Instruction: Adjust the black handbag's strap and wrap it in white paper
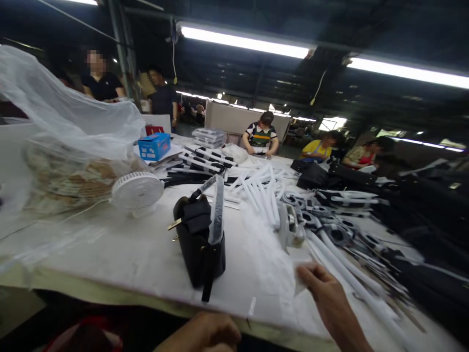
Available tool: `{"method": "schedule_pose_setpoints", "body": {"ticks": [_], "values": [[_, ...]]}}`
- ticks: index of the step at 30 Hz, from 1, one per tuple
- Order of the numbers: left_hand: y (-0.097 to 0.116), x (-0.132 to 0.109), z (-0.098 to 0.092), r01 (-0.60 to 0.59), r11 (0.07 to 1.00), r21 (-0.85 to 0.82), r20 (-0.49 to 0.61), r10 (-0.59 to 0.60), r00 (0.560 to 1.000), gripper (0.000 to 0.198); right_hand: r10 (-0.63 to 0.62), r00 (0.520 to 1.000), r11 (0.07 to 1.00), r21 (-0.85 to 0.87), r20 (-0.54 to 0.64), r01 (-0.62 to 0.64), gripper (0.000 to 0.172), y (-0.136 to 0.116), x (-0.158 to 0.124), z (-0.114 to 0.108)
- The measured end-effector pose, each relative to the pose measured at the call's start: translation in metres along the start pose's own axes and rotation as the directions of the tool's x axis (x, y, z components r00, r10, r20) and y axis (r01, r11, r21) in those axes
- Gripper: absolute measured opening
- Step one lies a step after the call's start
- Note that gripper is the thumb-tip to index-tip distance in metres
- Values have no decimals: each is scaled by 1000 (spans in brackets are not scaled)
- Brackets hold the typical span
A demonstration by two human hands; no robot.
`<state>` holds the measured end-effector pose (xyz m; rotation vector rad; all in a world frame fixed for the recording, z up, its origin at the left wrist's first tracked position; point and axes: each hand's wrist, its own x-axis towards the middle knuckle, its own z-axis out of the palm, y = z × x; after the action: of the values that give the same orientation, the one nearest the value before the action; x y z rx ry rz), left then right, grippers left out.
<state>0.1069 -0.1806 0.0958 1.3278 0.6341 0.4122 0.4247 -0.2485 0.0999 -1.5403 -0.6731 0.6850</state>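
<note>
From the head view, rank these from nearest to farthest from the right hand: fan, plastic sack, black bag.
From the right hand:
1. Black bag, to its left, mid-table.
2. Fan, farther left, beyond the bag.
3. Plastic sack, at the table's left side.

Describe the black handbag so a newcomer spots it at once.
On the big pale table, find the white fan; the black handbag sits between it and the person's right hand. Unlike the black pieces heaped at the picture's right, it sits singly, its raised strap in plastic-looking wrap, a gold-toned piece jutting from one side.
</note>
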Motion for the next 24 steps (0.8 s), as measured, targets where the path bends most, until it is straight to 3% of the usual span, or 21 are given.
{"method": "schedule_pose_setpoints", "body": {"ticks": [3,5,8,12,14,20,24], "values": [[16,16,14,-106,988,109,71,98,993,31,48,991,995,78,125,-58,38,3,-40,47],[25,26,20,-188,982,20,57,186,981,44,69,976,995,53,207,-81,38,7,-62,70],[26,34,26,-232,939,-255,-81,218,972,55,98,952,992,50,290,-118,38,19,-86,99],[15,30,24,-206,891,-405,-308,79,948,53,209,893,963,74,400,-258,45,39,-105,126],[10,22,18,-203,891,-406,-332,64,941,54,221,872,964,36,437,-262,49,43,-104,131],[-1,-5,-21,-236,923,-305,-344,124,931,51,121,929,988,-131,351,-79,50,30,-65,131],[-19,-12,-44,-197,936,-291,-362,83,929,59,87,929,991,-127,361,-44,54,35,-49,156]]}}
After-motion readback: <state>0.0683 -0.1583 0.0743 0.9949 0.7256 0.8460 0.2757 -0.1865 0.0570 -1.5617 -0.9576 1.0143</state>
